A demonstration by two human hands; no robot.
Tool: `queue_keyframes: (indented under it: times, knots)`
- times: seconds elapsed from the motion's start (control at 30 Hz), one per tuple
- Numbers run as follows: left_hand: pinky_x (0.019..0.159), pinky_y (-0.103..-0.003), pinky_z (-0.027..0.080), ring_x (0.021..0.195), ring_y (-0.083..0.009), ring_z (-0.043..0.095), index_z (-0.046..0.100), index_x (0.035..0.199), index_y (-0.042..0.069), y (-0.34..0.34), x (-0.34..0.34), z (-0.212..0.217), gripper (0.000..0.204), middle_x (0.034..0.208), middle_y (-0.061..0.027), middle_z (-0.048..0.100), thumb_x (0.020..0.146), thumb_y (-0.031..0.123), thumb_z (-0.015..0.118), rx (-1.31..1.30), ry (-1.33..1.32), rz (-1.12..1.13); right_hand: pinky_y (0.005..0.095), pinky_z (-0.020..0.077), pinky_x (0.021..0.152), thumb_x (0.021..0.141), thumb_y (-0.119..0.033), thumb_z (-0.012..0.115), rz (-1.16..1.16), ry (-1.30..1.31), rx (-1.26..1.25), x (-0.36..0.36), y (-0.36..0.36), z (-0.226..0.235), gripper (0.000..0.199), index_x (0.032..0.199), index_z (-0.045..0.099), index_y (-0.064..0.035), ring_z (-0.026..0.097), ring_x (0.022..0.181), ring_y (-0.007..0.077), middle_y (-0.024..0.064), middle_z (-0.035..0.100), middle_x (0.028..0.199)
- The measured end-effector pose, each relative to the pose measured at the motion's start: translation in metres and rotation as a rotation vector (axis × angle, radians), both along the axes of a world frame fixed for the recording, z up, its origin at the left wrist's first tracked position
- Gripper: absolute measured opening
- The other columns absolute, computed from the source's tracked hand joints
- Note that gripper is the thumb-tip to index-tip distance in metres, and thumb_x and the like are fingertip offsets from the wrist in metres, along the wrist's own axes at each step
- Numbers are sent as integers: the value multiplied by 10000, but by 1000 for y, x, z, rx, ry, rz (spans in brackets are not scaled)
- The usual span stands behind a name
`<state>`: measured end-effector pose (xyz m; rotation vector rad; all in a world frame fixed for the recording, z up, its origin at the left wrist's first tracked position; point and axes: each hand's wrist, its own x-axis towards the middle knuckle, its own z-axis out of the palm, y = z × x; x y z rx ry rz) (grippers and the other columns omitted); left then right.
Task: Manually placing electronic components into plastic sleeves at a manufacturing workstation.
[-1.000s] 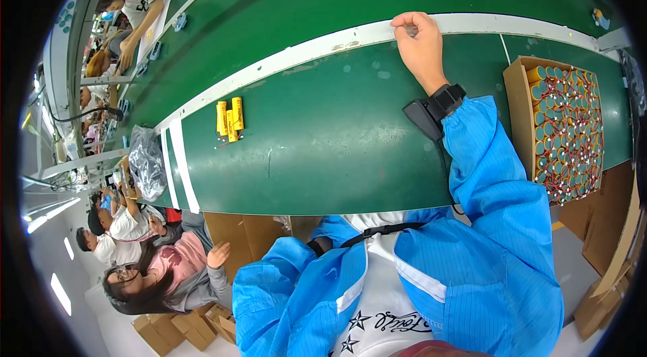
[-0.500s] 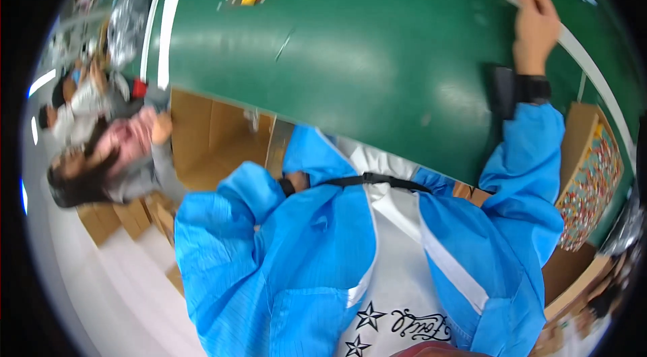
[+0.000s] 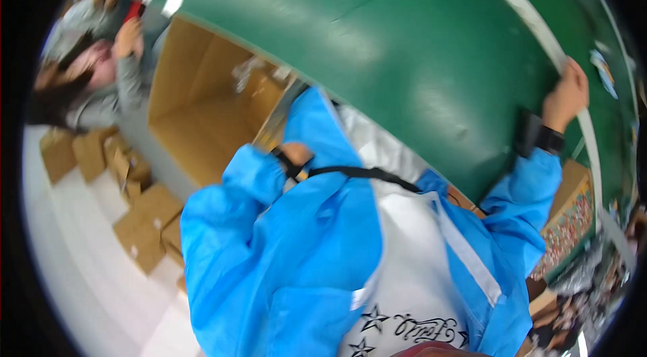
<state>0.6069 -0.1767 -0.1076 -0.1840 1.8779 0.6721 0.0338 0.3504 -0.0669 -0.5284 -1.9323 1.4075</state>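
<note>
Looking down through the head camera, I see the green table [image 3: 377, 40] filling the far half of the view, its surface bending with the lens, and a white strip [image 3: 539, 40] running along it toward the right. Below the near edge of the table, on the left, a large open cardboard box [image 3: 195, 121] stands with its mouth toward me, and smaller cardboard boxes [image 3: 135, 215] lie on the pale floor near the left. My own blue coat [image 3: 283, 249] takes up the near middle, with a black strap [image 3: 357, 171] across the chest. Farther left a co-worker [image 3: 94, 80] in grey sits low, one hand raised, all of it blurred. On the right, beside the table's edge, a carton of small coloured parts [image 3: 569, 222] shows just beyond my right sleeve. My right hand [image 3: 567, 95] rests on the white strip at the far right of the table, fingers curled together over it, with a dark band [image 3: 539, 136] at the wrist. My left hand [image 3: 296, 153] is tucked against my chest under the table's near edge, mostly hidden by the cuff, so I cannot tell how its fingers lie.
</note>
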Motion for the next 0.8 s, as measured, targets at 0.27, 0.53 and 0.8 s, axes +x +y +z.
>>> queue_keyframes:
  times: [0.27, 0.53, 0.8]
  knots:
    - [671, -401, 510, 766, -309, 655, 704, 894, 49, 95, -264, -151, 148, 861, -195, 673, 812, 145, 628, 608, 165, -785, 356, 494, 730, 788, -52, 636, -162, 7, 222, -1, -64, -15, 17, 790, 637, -69, 615, 818, 254, 90, 622, 827]
    - [684, -398, 511, 780, -310, 658, 701, 912, 46, 129, -336, -148, 149, 874, -197, 675, 817, 138, 632, 713, 141, -1117, 382, 447, 726, 744, 1, 601, -192, 101, 148, -3, -58, 17, 60, 744, 602, -59, 539, 837, 279, 89, 599, 832]
    - [697, -395, 512, 794, -311, 660, 699, 930, 43, 115, -355, -128, 152, 887, -198, 676, 822, 130, 636, 661, 144, -1101, 388, 421, 778, 752, 0, 593, -165, 95, 81, -9, -68, 9, 68, 740, 590, -67, 508, 863, 277, 77, 570, 833]
